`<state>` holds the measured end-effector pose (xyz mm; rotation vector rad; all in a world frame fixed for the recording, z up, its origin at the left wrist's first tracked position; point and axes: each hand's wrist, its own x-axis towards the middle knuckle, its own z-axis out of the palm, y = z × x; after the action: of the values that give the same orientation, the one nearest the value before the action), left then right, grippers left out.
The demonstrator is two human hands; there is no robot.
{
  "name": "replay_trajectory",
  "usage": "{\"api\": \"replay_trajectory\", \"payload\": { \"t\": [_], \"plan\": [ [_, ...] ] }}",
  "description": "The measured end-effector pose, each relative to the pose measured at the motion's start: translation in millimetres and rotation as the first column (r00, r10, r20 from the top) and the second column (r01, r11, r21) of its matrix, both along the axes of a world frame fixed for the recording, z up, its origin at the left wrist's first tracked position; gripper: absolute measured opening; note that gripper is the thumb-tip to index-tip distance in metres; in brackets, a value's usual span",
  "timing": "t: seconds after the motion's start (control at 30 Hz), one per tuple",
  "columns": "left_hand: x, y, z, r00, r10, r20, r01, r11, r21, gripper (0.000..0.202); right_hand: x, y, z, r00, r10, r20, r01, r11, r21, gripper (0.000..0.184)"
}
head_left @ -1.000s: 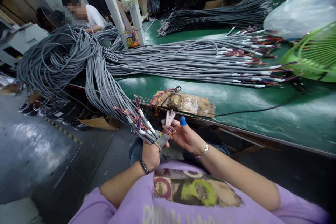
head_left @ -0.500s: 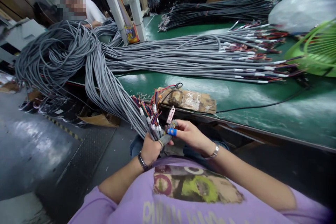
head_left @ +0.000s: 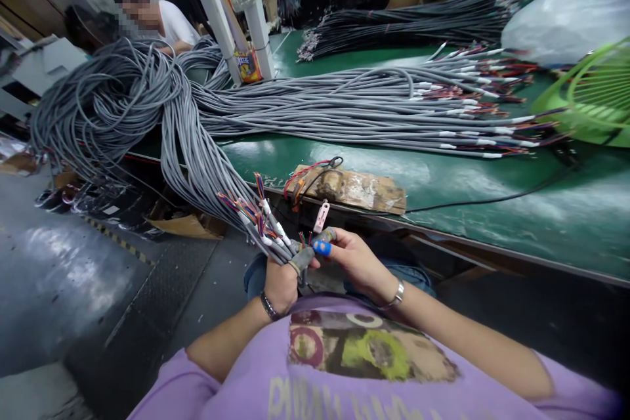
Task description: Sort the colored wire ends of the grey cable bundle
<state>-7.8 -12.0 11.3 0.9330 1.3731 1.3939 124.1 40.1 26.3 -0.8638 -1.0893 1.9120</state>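
Note:
My left hand [head_left: 282,283] is closed around several grey cables [head_left: 197,157] near their stripped ends, in front of the bench edge. Coloured wires and white sleeves [head_left: 266,207] fan out above it to the left. Close by on the right, my right hand [head_left: 359,261] pinches at thin coloured wires [head_left: 306,236] of one cable end; its fingertips hide most of them. Blue tape [head_left: 322,248] wraps the right thumb, and grey coverings [head_left: 302,259] sit on fingers of both hands. A pale pink tag [head_left: 321,216] stands just above the fingertips.
A wooden board [head_left: 359,189] with red and black leads lies at the green bench's [head_left: 467,210] edge. Behind are grey cable rows [head_left: 319,105], black cables [head_left: 403,29], a plastic bag [head_left: 566,13] and a green basket [head_left: 590,92]. A person [head_left: 172,23] is at the back left.
The cable ends in my left hand have swung to the left and spread, uncovering the board's left end. My right hand stays nearly in place, still pinching.

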Motion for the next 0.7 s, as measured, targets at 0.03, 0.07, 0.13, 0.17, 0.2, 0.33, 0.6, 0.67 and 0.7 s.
{"api": "replay_trajectory", "payload": {
  "t": [0.03, 0.07, 0.13, 0.17, 0.2, 0.33, 0.6, 0.67, 0.7],
  "plan": [
    [0, 0, 0.0, 1.000, 0.008, 0.006, -0.008, 1.000, 0.001, 0.033, 0, 0, -0.7, 1.000, 0.001, -0.002, -0.001, 1.000, 0.004, 0.036],
    [0, -1, 0.3, 1.000, 0.012, 0.014, -0.012, 1.000, 0.003, 0.033, 0, -1, -1.7, 1.000, 0.004, -0.003, -0.004, 1.000, 0.010, 0.036],
    [-1, -1, 1.2, 0.999, 0.017, 0.034, -0.017, 1.000, 0.007, 0.033, 2, 0, -4.4, 1.000, 0.016, -0.001, -0.016, 1.000, 0.021, 0.036],
    [-1, -1, 1.8, 0.999, 0.020, 0.043, -0.021, 1.000, 0.008, 0.033, 3, 0, -6.1, 1.000, 0.021, 0.003, -0.021, 1.000, 0.023, 0.036],
    [-1, 0, 2.4, 0.999, 0.023, 0.049, -0.024, 1.000, 0.010, 0.033, 4, 1, -7.9, 1.000, 0.025, 0.008, -0.026, 1.000, 0.017, 0.036],
    [0, 1, 4.9, 1.000, 0.002, 0.029, -0.002, 1.000, 0.021, 0.032, 8, 3, -11.9, 1.000, 0.022, -0.012, -0.023, 0.999, -0.046, 0.037],
    [0, 0, 6.3, 1.000, -0.030, -0.003, 0.030, 1.000, 0.001, 0.030, -1, 4, -2.1, 0.998, 0.053, 0.025, -0.052, 0.998, -0.044, 0.035],
    [0, 0, 6.5, 1.000, -0.031, -0.002, 0.031, 1.000, 0.001, 0.030, -3, 3, -4.8, 0.999, 0.031, 0.021, -0.029, 0.998, -0.064, 0.034],
    [0, 0, 6.7, 0.999, -0.031, 0.007, 0.031, 0.999, 0.005, 0.030, -3, 2, -6.8, 1.000, 0.024, 0.004, -0.024, 0.996, -0.087, 0.034]
  ]
}}
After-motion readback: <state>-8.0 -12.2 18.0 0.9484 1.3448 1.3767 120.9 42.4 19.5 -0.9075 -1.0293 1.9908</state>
